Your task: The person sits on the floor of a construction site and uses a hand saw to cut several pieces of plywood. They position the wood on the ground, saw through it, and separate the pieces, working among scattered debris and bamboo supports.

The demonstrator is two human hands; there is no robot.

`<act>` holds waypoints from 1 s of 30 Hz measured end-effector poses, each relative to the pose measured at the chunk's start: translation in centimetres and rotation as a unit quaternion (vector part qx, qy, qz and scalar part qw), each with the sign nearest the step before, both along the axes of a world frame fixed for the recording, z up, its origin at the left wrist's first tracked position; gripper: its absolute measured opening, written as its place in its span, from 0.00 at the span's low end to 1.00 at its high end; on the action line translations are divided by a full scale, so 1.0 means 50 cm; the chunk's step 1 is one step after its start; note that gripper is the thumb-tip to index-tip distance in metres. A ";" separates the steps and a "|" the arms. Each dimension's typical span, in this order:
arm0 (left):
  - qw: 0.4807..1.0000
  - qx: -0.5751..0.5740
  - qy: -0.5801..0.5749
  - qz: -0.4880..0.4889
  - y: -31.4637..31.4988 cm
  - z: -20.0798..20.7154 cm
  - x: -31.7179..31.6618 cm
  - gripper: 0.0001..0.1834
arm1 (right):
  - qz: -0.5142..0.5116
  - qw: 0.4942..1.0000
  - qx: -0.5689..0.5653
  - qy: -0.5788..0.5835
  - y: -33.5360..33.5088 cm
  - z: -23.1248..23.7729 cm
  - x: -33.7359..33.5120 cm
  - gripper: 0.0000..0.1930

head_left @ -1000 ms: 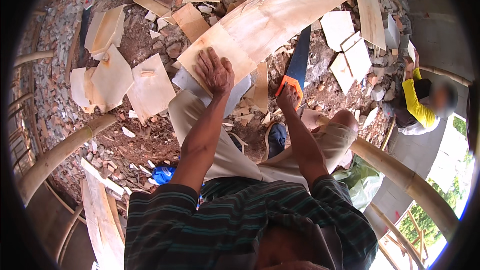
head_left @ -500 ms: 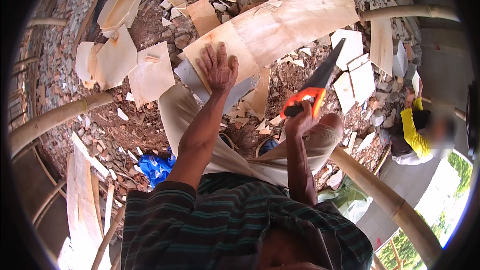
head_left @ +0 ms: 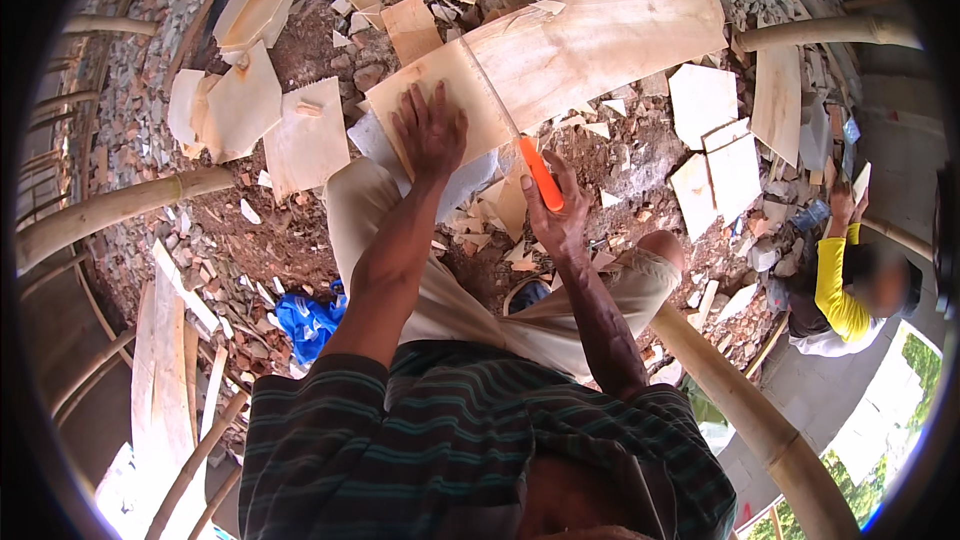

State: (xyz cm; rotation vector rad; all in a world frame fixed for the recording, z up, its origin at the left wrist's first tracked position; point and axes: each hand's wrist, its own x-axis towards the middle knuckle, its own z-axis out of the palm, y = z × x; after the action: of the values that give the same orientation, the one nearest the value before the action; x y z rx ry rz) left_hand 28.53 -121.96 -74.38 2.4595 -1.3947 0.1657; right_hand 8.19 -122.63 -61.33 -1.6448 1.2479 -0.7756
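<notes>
My left hand (head_left: 432,130) lies flat, fingers spread, on the near left end of a long pale wooden board (head_left: 590,40). In my right hand (head_left: 560,205) is the orange handle of a hand saw (head_left: 540,175). Its blade is turned edge-on and lies as a thin dark line across the board, just right of my left hand. A grey slab (head_left: 465,185) shows beneath the board's near end, between my knees.
Cut wooden pieces (head_left: 308,140) lie on rubble at the left, with more pale pieces (head_left: 703,105) at the right. Bamboo poles (head_left: 740,400) cross both sides. A blue plastic bag (head_left: 308,325) lies by my left leg. Another person in a yellow sleeve (head_left: 832,280) sits at the right.
My right hand has brought the saw leftward from beside the board onto it, and the blade has turned edge-on. My left hand stays on the board.
</notes>
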 end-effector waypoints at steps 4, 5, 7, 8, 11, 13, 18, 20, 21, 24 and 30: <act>1.000 -0.016 0.002 -0.008 0.001 0.001 -0.002 0.33 | 0.033 0.999 -0.015 -0.008 -0.011 -0.039 0.007 0.18; 1.000 -0.019 0.001 -0.009 0.001 0.001 -0.002 0.33 | 0.035 0.999 -0.016 -0.014 -0.011 -0.046 0.001 0.17; 1.000 -0.023 0.004 -0.008 0.002 0.002 -0.002 0.32 | 0.049 0.998 -0.039 -0.006 -0.006 -0.051 -0.018 0.18; 1.000 -0.025 0.010 -0.008 0.002 0.003 -0.001 0.32 | 0.056 0.997 -0.047 0.004 -0.001 -0.049 -0.033 0.19; 0.999 -0.017 0.028 -0.010 -0.001 0.003 0.002 0.32 | 0.055 0.998 -0.016 -0.002 0.018 -0.030 -0.084 0.20; 0.999 -0.013 0.036 -0.009 -0.002 0.004 0.003 0.32 | 0.056 0.998 -0.003 0.025 0.026 -0.014 -0.111 0.21; 0.999 -0.024 0.021 -0.019 0.002 0.014 0.000 0.32 | 0.080 0.986 -0.145 0.024 -0.050 -0.035 -0.036 0.19; 1.000 -0.014 0.014 -0.016 0.000 0.019 -0.001 0.32 | 0.100 0.994 -0.041 -0.025 -0.096 -0.061 0.030 0.19; 1.000 -0.007 0.015 -0.011 -0.001 0.021 -0.003 0.32 | 0.074 0.997 0.012 -0.019 -0.108 -0.064 0.046 0.20; 1.000 0.008 0.015 -0.007 0.001 0.026 -0.004 0.33 | 0.079 0.995 0.057 -0.036 -0.090 -0.036 0.037 0.20; 1.000 -0.003 0.024 -0.012 0.015 0.015 -0.008 0.34 | 0.051 0.997 -0.057 0.010 -0.018 0.064 -0.040 0.17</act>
State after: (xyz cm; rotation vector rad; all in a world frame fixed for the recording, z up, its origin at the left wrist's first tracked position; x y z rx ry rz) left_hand 28.16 -121.23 -73.61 2.4245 -1.3999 0.1048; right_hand 6.19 -123.54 -58.14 -1.7980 1.1431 -0.7814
